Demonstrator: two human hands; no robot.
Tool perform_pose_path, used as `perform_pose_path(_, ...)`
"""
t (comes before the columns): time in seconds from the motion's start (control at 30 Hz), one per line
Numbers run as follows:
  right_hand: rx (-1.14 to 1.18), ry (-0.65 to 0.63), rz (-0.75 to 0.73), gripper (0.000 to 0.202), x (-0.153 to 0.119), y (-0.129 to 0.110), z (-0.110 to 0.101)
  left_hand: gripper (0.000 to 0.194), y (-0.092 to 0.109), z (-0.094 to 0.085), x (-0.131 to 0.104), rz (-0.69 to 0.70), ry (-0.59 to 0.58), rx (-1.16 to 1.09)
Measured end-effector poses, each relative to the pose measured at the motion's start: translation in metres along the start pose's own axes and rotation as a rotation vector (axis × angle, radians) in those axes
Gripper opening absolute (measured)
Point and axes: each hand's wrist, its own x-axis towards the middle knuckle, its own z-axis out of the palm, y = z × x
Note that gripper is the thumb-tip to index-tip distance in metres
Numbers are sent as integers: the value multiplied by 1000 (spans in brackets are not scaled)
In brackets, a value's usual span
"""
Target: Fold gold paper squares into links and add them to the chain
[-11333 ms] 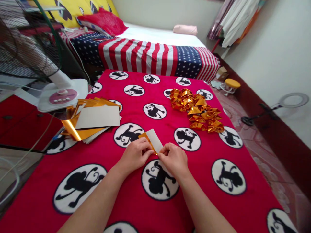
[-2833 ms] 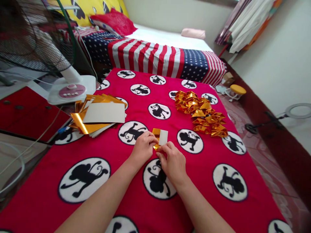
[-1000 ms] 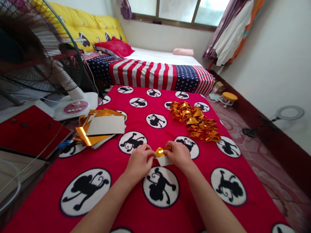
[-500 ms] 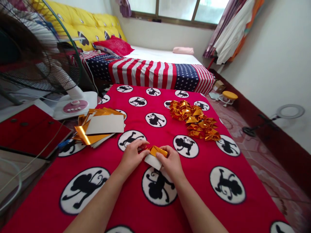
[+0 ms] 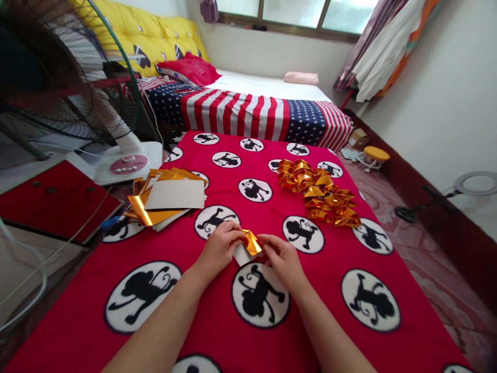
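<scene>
A partly folded sheet of gold foil paper (image 5: 251, 242), with its white backing showing toward me, is held between both hands just above the red cloth. My left hand (image 5: 222, 244) pinches its left end, fingers closed. At its right end, my right hand (image 5: 282, 259) grips the edge between thumb and fingers. To the left lies a loose stack of gold paper sheets (image 5: 171, 199), the top one white side up. Several folded gold paper ingots (image 5: 316, 191) sit in a cluster at the back right.
A red cloth with monkey circles (image 5: 217, 331) covers the table. An electric fan (image 5: 128, 160) stands at the left, near a red panel (image 5: 54, 194). Behind is a bed with a striped cover (image 5: 248, 111). A yellow stool (image 5: 376, 153) and a ring light (image 5: 476, 182) stand at the right.
My left fingers have closed further over the paper's left end, and my right hand has shifted to its right edge. More of the gold face shows. The whole view has shifted slightly.
</scene>
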Motion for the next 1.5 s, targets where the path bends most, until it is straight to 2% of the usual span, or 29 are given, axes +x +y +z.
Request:
perform_pose_path(0.13,-316,-53,-378,37,-2,2,-12,26,1,-1,8,84,-86,-57)
perform_pose_path(0.23,-470,-58,-490,28,-4,5,-12,26,3,-1,11,154,-121,-54)
perform_pose_path(0.4,-583,-67,-560,23,-8,10,-9,22,9,-8,-2,157,-125,61)
perform_pose_path(0.5,-579,-77,-574,20,-8,10,-8,22,19,-18,-13,143,-194,94)
perform_pose_path(0.57,-559,-84,-574,17,-7,9,-8,18,26,-23,-20,102,-208,90)
perform_pose_path(0.63,-534,-85,-545,15,-7,7,-8,23,29,-24,-26,72,-204,80)
perform_pose_path(0.7,-499,-85,-482,13,-7,6,-6,25,29,-20,-30,56,-162,78)
perform_pose_path(0.77,-460,-82,-400,10,-7,5,-3,7,25,-12,-33,29,-69,69)
perform_pose_path(0.8,-443,-78,-355,8,-7,4,-2,6,24,-9,-34,11,-31,57)
perform_pose_path(0.9,-422,-45,-225,7,-5,1,3,6,20,-2,-36,-33,13,30)
perform_pose_path(1.0,-466,-2,-159,12,-4,-3,7,8,21,-1,-38,-83,22,7)
perform_pose_path(1.17,-500,18,-145,13,-1,-9,10,6,21,-5,-33,-91,35,5)
perform_pose_path(1.3,-380,67,-219,11,6,-9,10,9,14,-7,-19,-23,127,201)
perform_pose_path(1.37,-388,70,-266,10,10,-7,11,12,10,-7,-15,-18,104,265)
perform_pose_path(1.5,-476,31,-278,11,11,-2,13,12,7,-6,-19,-76,37,222)
